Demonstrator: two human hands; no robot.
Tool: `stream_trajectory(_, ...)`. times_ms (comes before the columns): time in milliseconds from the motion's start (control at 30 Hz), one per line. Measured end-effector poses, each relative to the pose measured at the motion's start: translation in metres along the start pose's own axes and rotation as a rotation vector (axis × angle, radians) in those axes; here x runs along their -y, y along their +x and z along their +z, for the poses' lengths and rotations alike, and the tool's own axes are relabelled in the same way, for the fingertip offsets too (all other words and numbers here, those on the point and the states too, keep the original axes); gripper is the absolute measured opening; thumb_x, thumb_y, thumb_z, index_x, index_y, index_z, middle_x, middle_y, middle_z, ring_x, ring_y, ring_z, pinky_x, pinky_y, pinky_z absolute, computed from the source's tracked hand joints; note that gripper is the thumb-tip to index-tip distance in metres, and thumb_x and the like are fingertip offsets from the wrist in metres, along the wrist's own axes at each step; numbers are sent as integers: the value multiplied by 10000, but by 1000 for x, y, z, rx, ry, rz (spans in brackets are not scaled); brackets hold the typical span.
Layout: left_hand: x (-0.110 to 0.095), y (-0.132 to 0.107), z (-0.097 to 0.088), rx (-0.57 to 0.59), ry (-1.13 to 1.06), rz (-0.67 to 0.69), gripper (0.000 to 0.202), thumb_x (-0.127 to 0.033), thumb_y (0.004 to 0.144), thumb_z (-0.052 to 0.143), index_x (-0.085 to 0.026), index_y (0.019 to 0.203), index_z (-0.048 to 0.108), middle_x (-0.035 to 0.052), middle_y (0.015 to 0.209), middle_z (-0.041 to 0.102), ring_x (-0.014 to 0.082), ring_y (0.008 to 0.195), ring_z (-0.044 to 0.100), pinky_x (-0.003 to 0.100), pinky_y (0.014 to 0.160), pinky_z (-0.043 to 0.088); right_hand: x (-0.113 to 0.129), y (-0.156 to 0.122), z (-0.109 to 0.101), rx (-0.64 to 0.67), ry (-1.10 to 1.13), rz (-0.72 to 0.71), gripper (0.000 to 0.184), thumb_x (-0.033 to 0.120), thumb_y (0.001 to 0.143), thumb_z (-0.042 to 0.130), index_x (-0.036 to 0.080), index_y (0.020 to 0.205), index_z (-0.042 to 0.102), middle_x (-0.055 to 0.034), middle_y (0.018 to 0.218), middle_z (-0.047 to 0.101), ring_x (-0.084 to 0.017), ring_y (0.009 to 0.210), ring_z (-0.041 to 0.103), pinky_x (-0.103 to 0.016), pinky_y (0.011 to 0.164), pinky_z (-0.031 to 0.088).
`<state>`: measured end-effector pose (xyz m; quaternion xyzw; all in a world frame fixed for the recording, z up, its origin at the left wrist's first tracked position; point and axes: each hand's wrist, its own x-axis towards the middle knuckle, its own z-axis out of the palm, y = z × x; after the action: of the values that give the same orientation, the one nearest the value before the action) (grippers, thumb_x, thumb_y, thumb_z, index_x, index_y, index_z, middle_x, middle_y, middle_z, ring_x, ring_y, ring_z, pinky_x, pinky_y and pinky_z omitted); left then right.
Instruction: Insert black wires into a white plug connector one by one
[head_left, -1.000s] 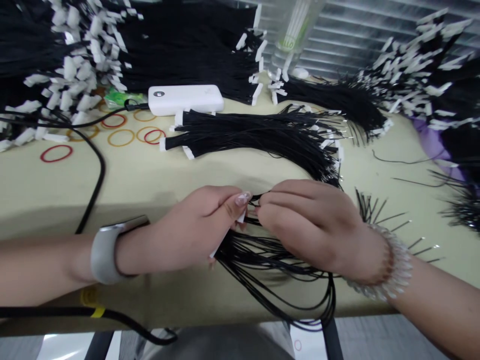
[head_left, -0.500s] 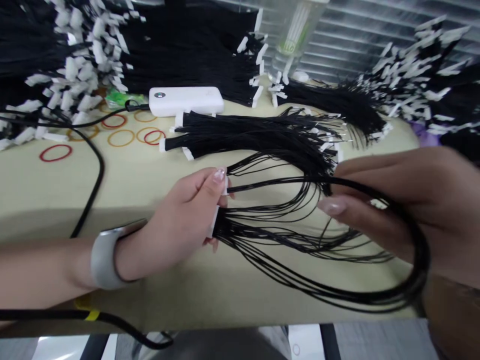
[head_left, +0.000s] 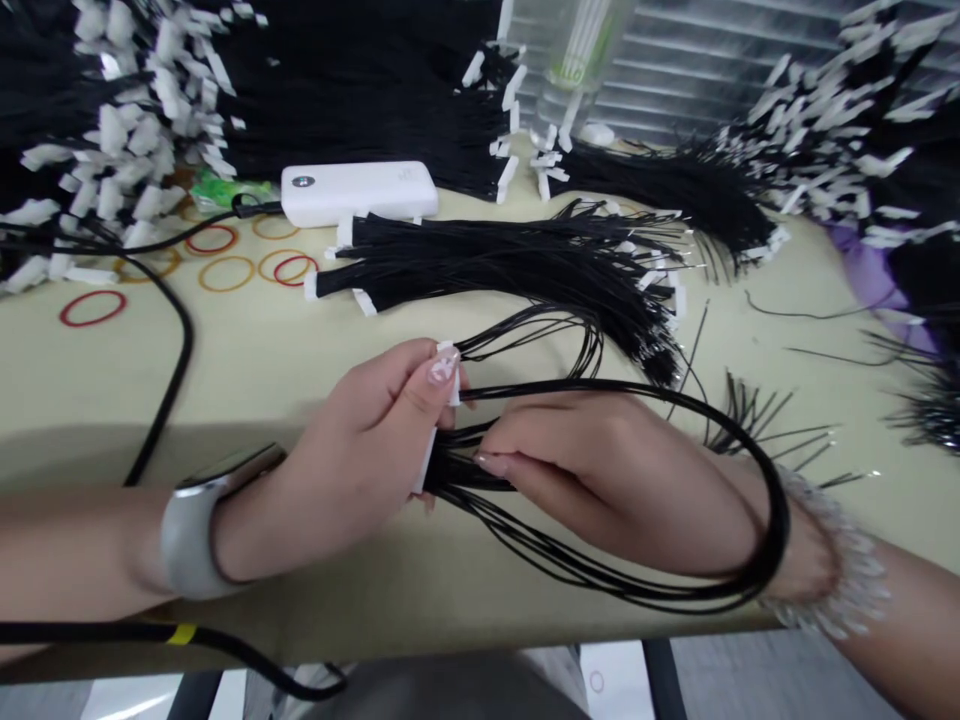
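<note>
My left hand [head_left: 375, 440] pinches two white connectors [head_left: 448, 375] from which black wires run out to the right. A bundle of these black wires [head_left: 772, 520] bends in a big loop around my right wrist and back to the lower connector. Inside that loop my right hand [head_left: 600, 470] is closed on a group of the wires, close to the lower connector. Its thumb and forefinger are pressed together around them. Behind the hands lies a thick bundle of black wires [head_left: 480, 260] with white connectors at its left end.
A white power bank [head_left: 360, 193] with a black cable [head_left: 184, 350] stands behind. Red and yellow rubber bands [head_left: 94, 308] lie at left. Piles of connector-tipped wires [head_left: 142, 130] line the back, beside a clear bottle [head_left: 581, 70]. Loose wires [head_left: 750, 410] spread at right.
My right hand has moved left through the wire loop, from the wires' far part to near the lower connector. My left hand keeps its hold on the connectors.
</note>
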<state>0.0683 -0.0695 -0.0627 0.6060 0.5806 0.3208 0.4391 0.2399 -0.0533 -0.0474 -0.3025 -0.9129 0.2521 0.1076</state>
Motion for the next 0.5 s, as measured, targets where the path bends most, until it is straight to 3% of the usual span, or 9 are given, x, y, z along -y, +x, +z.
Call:
stream_trajectory(167,0,1,0,5,83,79,299,-359,859,311,-164,681,451,-31,596,470,29,416,402,85,324,347,3,0,1,26,10,41,169,215,852,383,188,756,520,53,747,548,-34,640,461,-166,587,343)
stream_trajectory(300,1,0,1,40,26,76,326,-386,855,310,-163,643,418,-43,547,421,24,371,395,90,300,347,8,2,-1,-36,-69,43,106,154,788,442,181,713,511,58,635,504,-31,545,408,-169,520,302)
stream_trajectory(500,3,1,1,5,-29,16,322,-415,839,325,-165,704,476,-27,561,466,34,347,423,99,265,356,-13,-11,-32,-132,-192,120,82,173,679,558,191,611,599,37,545,504,-41,488,407,-189,461,300)
